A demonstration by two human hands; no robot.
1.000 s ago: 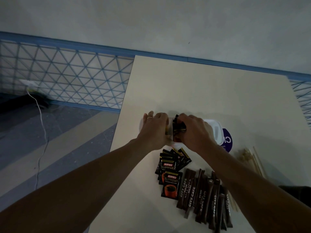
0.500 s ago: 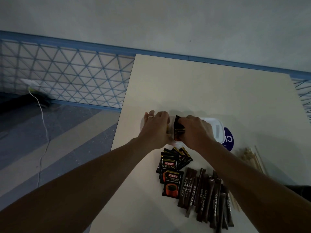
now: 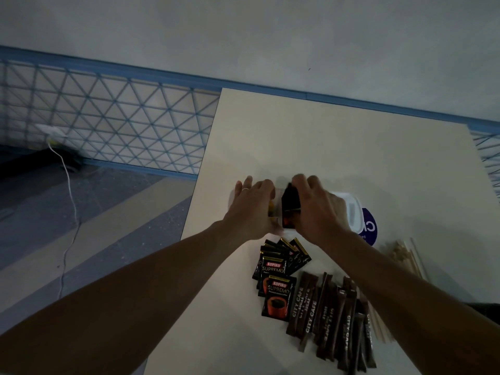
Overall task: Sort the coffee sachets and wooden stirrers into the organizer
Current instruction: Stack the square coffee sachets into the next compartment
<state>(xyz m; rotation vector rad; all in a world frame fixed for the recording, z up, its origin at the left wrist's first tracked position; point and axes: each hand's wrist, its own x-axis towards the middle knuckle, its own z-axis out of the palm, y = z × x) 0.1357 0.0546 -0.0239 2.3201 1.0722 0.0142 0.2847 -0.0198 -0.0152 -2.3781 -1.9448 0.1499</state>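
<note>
the landmark here was the white organizer (image 3: 351, 212), which sat on the pale table (image 3: 324, 147) and was mostly hidden by both hands. left of the organizer's middle, the left hand (image 3: 251, 209) lay curled against its left end, fingers bent over the rim as if steadying it; whether it gripped anything else could not be told. just right of that hand, over the organizer, the right hand (image 3: 316, 209) was closed around a bunch of black coffee sachets (image 3: 290, 207), standing them upright into what looked like a left compartment; which compartment exactly was hidden.

nearer the person than the organizer, a loose pile of kopiko sachets (image 3: 278, 277) lay on the table. right of that pile, also nearer than the organizer, was a spread of brown city cafe sugar sticks (image 3: 332, 320). further right, beside the organizer's right end and reaching toward the person, lay the wooden stirrers (image 3: 403, 255), untouched on the table.

judging by this, the sorting was early: one handful of sachets was going in, while most sachets, the sticks and all visible stirrers remained outside.
</note>
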